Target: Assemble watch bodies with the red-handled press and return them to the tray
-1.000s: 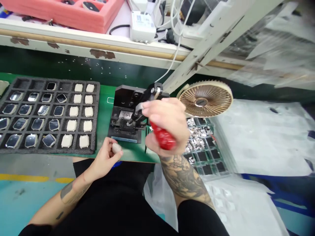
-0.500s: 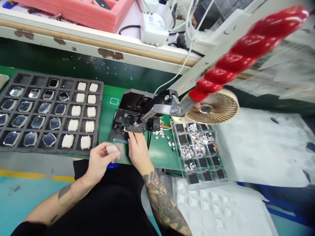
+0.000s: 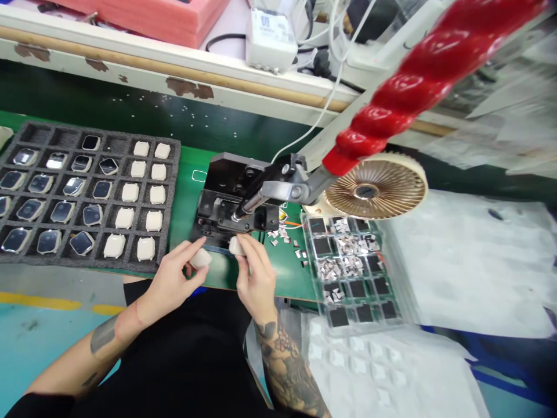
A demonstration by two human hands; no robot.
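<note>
Between the thumb and fingers of my left hand [image 3: 176,278] is a cream watch case [image 3: 201,259]. My right hand [image 3: 257,277] is closed on a second cream watch case [image 3: 236,246], just at the front edge of a black toggle press [image 3: 226,212]. The press has a long lever with a red twisted grip [image 3: 391,116] rising up to the right. To the left lies a grey foam tray [image 3: 167,191]. Cream watch cases fill its two right columns, and cases with dark glass sit in the columns further left.
A clear compartment tray [image 3: 321,277] holding small silver and black parts lies right of the press, with loose pieces [image 3: 282,235] beside it. A round fan [image 3: 374,186] stands behind. White sheets [image 3: 470,267] cover stacks at right. A pink foam box [image 3: 174,20] sits on the shelf.
My right hand has drawn back from beneath the press and now shows a cream watch case in its fingers. My left hand keeps its case and its fingers have spread toward the press.
</note>
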